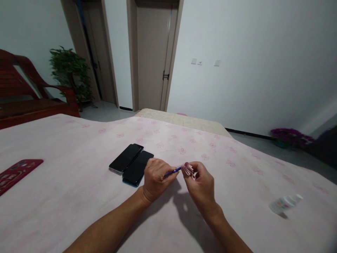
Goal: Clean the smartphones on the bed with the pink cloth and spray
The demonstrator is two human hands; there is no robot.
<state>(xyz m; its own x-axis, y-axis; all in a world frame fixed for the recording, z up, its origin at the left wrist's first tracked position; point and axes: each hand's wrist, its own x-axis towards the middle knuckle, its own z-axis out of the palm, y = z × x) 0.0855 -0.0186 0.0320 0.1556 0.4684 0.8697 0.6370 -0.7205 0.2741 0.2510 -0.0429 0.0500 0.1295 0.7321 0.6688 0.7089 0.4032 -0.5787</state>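
Head view. Both hands work over a bed (79,196) covered with a pink flowered sheet.

Left hand (156,179): fingers closed around a thin blue pen (174,171). Its tip points right, toward the other hand.

Right hand (201,181): fingers pinched together on a small pink folded piece (187,169), held just above the sheet. The pen tip meets or nearly meets this piece; contact cannot be told. Material of the piece not clear, too small.

Just left of the left hand: two black phones lie flat side by side, touching along their long edges. Far phone (125,157), near phone (138,168). The near one lies close to the left knuckles.

Far left edge of the bed: a dark red phone case (15,173), flat, well apart from the hands.

Right side: a small white bottle (285,203) lies on its side, well apart from the right hand.

Background: red wooden chair (26,95), green plant (70,70), closed door (152,52), purple flowers (289,137) on the floor by the wall.
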